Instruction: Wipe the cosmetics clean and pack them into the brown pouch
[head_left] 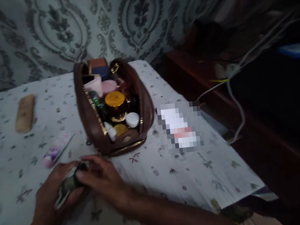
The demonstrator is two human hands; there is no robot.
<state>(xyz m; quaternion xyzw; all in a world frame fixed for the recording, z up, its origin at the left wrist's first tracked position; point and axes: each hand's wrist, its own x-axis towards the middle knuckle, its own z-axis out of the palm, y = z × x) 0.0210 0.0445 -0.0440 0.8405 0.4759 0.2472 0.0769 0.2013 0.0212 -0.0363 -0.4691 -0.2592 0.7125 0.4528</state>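
Observation:
My left hand is closed round a small dark green squeeze tube, whose pale flat end points down toward me. At its other end, the fingers of my right hand pinch the dark cap. Blur hides the tube's print and whether the cap is loose. Just beyond my hands stands a brown toiletry bag, unzipped. Inside it are a jar with a golden-orange lid, a white-lidded jar, a pink round item and several other containers.
A tan flat tube and a pink-purple slim item lie left of the bag. Right of it is a phone-like item, pixelated. White cables hang past the table's right edge. A patterned curtain closes off the back.

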